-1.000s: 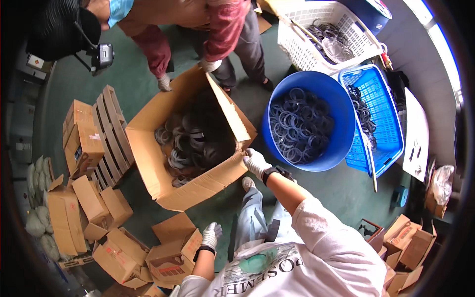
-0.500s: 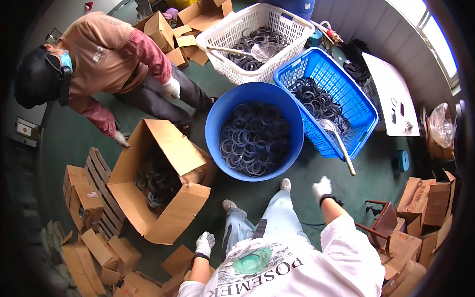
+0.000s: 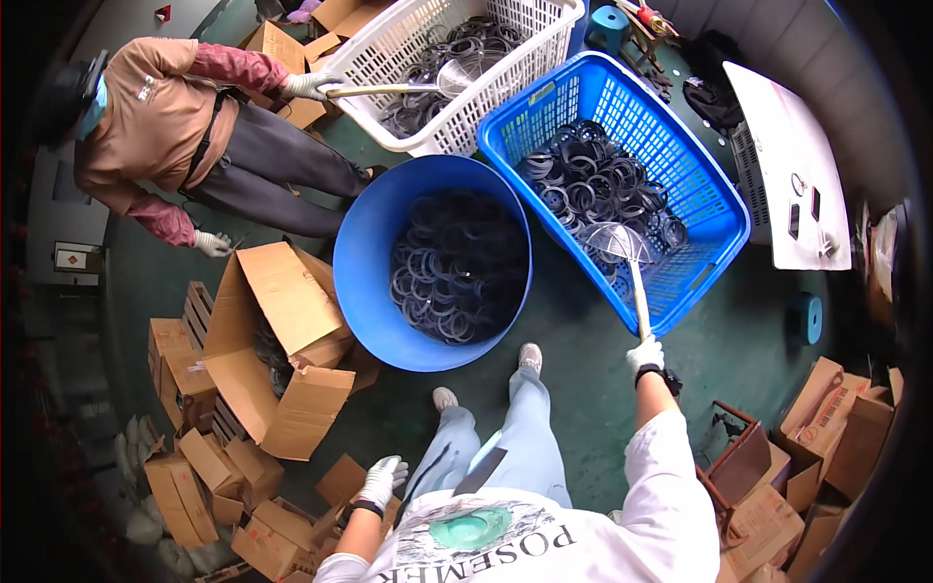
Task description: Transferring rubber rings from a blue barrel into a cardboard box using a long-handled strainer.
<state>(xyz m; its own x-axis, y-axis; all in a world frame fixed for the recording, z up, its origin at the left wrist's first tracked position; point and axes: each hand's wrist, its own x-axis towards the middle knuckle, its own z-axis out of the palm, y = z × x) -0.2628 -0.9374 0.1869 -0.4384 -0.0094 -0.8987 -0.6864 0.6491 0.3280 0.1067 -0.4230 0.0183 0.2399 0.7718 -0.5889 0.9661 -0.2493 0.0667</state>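
My gloved right hand (image 3: pixel 644 357) is closed around the end of a mesh skimmer's pale handle (image 3: pixel 640 301). The skimmer's round wire bowl (image 3: pixel 616 240) rests on a heap of black rings (image 3: pixel 598 175) in the blue basket (image 3: pixel 721 262). My gloved left hand (image 3: pixel 386 478) hangs beside my left leg, fingers loosely stretched, with nothing in it. Ahead of my feet stands a round blue barrel (image 3: pixel 362 277), slightly tilted in view, holding many dark rings (image 3: pixel 447 282).
At the left a co-worker (image 3: pixel 170 126) grips another skimmer (image 3: pixel 398 88) over the white basket (image 3: pixel 364 117). An open cardboard box (image 3: pixel 306 413) stands left of the barrel. Cardboard boxes (image 3: pixel 262 539), a brown chair (image 3: pixel 734 471), a blue stool (image 3: pixel 806 319) and a white board (image 3: pixel 792 155) surround the floor.
My right hand has reached forward and taken hold of the skimmer's handle. The co-worker has straightened up and grasped the skimmer at the white basket. My view has shifted.
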